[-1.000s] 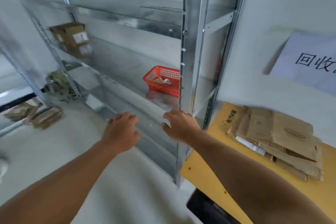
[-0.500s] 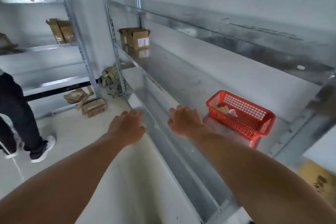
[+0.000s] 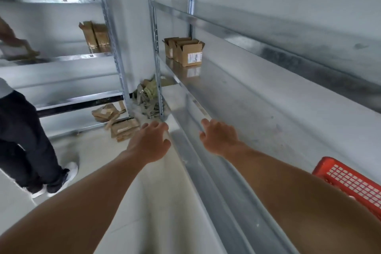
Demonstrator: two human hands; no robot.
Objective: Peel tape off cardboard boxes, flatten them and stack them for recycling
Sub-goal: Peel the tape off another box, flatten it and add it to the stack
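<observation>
Three small cardboard boxes (image 3: 186,51) with open flaps stand together at the far end of a metal shelf (image 3: 257,105); the nearest one carries a white label. My left hand (image 3: 149,142) hangs in front of the shelf's front edge, fingers apart, holding nothing. My right hand (image 3: 219,138) reaches over the shelf surface, also empty with loose fingers. Both hands are well short of the boxes. Two more open boxes (image 3: 95,36) stand on a second rack to the left. Flattened cardboard pieces (image 3: 117,121) lie on the floor by the rack legs.
A red plastic basket (image 3: 350,179) sits on the shelf at the right edge. Another person (image 3: 24,140) in dark trousers stands on the left, working at the left rack. Crumpled packing scraps (image 3: 147,97) lie in the corner. Upright steel posts (image 3: 154,43) separate the racks.
The view has swung left, away from the yellow table with stacked flat cardboard, along the shelf. The red basket slid to the right edge, and the boxes at the far end appear closer.
</observation>
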